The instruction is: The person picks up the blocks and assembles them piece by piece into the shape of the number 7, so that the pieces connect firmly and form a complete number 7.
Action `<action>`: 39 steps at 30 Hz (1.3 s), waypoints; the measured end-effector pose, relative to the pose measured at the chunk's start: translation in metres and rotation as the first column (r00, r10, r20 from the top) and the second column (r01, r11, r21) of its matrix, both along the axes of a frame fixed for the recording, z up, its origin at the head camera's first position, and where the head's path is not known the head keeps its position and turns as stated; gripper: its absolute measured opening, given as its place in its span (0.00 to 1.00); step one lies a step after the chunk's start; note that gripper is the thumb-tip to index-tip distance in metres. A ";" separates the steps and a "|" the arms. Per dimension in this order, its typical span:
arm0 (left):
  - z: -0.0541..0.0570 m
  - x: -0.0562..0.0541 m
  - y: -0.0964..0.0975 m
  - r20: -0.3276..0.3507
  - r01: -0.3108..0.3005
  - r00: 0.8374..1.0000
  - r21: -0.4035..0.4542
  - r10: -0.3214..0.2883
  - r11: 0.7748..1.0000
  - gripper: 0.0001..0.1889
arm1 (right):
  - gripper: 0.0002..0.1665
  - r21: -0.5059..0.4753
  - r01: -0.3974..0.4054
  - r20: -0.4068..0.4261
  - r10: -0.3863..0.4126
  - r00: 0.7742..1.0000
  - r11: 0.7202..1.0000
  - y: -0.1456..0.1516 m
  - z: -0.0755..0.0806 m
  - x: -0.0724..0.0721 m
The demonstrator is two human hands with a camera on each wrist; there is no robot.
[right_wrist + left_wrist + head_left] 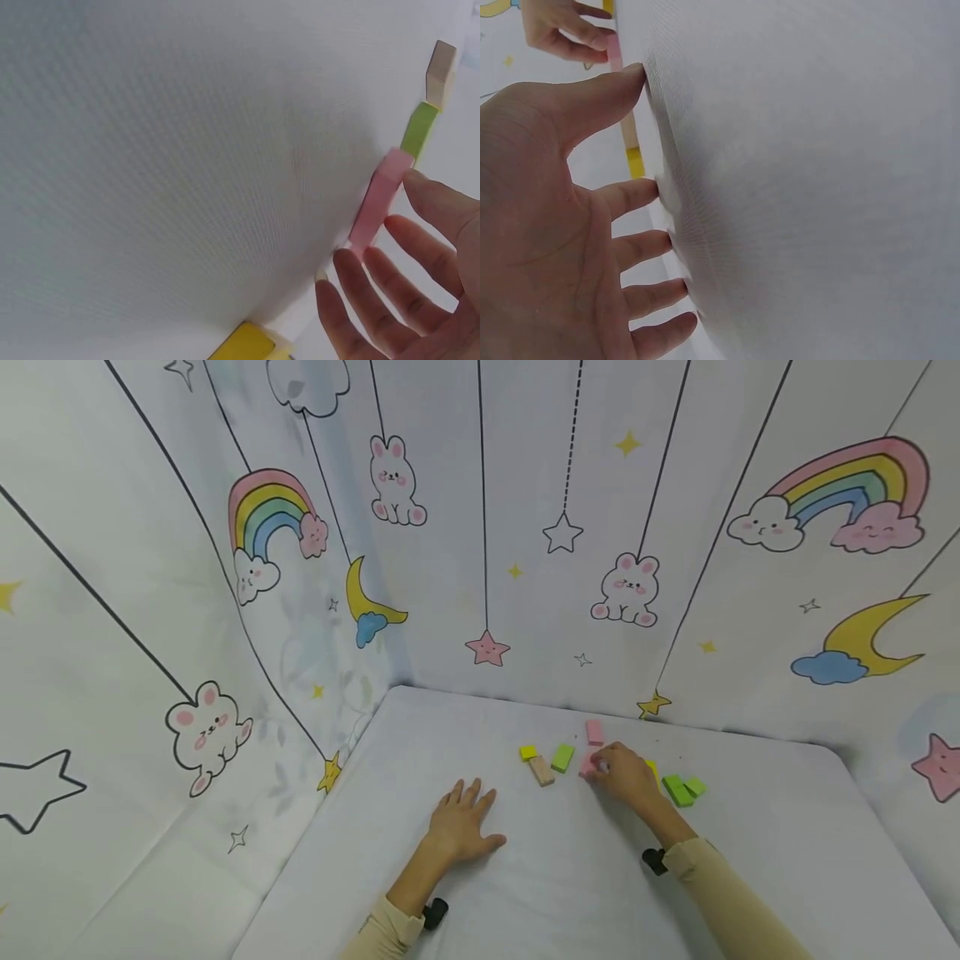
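Observation:
Fingers spread, my left hand (pixel 459 827) rests on the white table with its fingertips touching the cloth and holds nothing. Farther right, my right hand (pixel 628 774) pinches a pink block (pixel 381 195) between thumb and fingers, low at the tabletop. Just behind that block lies a second pink block (pixel 594 732). To its left are a green block (pixel 562 758), a plain wooden block (pixel 542 770) and a small yellow block (pixel 528 752). Right of the hand, a yellow block (pixel 652 769) is partly hidden by the wrist, beside a green block (pixel 678 791) and a smaller green block (pixel 695 787).
The table's white cloth (pixel 540 893) meets a printed backdrop (pixel 517 543) along its back edge and left side. Each wrist wears a small black camera, and both sleeves are beige.

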State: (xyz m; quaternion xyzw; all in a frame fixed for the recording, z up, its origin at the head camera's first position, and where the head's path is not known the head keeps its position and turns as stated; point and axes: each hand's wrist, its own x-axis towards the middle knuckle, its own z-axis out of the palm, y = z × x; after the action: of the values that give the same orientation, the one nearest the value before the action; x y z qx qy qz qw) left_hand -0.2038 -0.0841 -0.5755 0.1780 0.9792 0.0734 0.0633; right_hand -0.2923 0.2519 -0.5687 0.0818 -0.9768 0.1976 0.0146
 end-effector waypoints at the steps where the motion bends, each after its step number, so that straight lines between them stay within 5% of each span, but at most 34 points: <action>1: 0.000 0.000 0.000 -0.001 -0.001 1.000 0.001 0.001 1.000 0.44 | 0.19 0.001 0.001 0.003 -0.001 1.000 1.000 0.000 0.000 0.000; 39: 0.002 0.001 -0.002 -0.010 0.009 1.000 -0.004 -0.009 1.000 0.43 | 0.16 -0.042 0.025 0.082 -0.022 0.996 0.999 0.003 -0.001 0.021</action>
State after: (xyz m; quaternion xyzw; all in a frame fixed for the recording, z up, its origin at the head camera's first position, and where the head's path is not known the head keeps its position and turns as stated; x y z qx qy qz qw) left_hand -0.2030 -0.0857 -0.5739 0.1827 0.9789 0.0701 0.0589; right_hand -0.2714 0.2548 -0.5696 0.0619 -0.9730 0.2214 -0.0211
